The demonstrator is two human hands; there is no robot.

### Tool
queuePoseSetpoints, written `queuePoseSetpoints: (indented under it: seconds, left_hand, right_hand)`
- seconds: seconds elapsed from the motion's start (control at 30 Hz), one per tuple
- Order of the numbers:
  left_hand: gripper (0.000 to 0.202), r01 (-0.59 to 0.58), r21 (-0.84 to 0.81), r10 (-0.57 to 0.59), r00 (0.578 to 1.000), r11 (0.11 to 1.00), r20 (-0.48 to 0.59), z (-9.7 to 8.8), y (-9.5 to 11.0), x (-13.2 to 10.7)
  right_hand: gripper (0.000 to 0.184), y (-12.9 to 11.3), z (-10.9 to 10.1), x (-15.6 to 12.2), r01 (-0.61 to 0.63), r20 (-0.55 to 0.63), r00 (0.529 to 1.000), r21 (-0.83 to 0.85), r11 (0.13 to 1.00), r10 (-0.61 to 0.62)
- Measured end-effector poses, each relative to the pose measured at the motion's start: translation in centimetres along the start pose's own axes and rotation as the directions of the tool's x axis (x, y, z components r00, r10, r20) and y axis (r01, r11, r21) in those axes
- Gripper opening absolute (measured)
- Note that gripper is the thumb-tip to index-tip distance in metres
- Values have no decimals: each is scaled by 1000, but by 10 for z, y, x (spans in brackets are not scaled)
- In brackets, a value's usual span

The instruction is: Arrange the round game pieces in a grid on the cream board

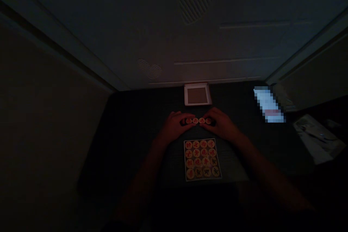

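Note:
A short row of round xiangqi pieces [195, 120] with red characters lies between my two hands on the dark table. My left hand [175, 125] curls thumb and fingers around the row's left end. From the other side, my right hand [219, 124] grips the right end the same way, partly covering the outer piece. Nearer to me sits a square tray [185, 161] filled with xiangqi pieces in rows, most marked in red and several at the lower right in black. Beyond my hands stands a shallow white-rimmed box [186, 96].
A lit, pixelated phone-like screen [269, 105] lies at the right. Past it, a pale sheet or packet [318, 152] rests by the table's right edge. A panel with heart reliefs [150, 69] rises behind the dark table [130, 127]. The scene is very dim.

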State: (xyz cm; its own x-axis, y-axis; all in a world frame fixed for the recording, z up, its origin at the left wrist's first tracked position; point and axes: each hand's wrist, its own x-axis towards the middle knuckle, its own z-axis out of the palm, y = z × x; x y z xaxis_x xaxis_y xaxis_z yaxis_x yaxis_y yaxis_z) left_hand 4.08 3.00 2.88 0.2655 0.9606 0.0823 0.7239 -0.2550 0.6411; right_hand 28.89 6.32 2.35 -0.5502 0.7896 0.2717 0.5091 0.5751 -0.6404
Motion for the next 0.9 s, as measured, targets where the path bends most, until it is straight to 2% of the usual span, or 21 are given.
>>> queuePoseSetpoints:
  seconds: [0.2,0.5,0.63,0.9]
  left_hand:
    - [25,-19,9,19,1000,1000,5,-1,1,1]
    - [27,-28,-2,28,1000,1000,-9,0,-1,0]
    - [29,11,4,-11,1000,1000,9,0,-1,-1]
    - [28,17,11,-17,1000,1000,-8,-2,2,-1]
  right_hand:
    - [19,1,-1,-1,0,4,1000,15,1000,0]
    - [35,-1,-14,-6,19,65,998,74,997,-24]
    - [34,0,-14,-7,-15,70,997,67,998,10]
    - [28,-4,-16,-6,-32,77,997,70,997,26]
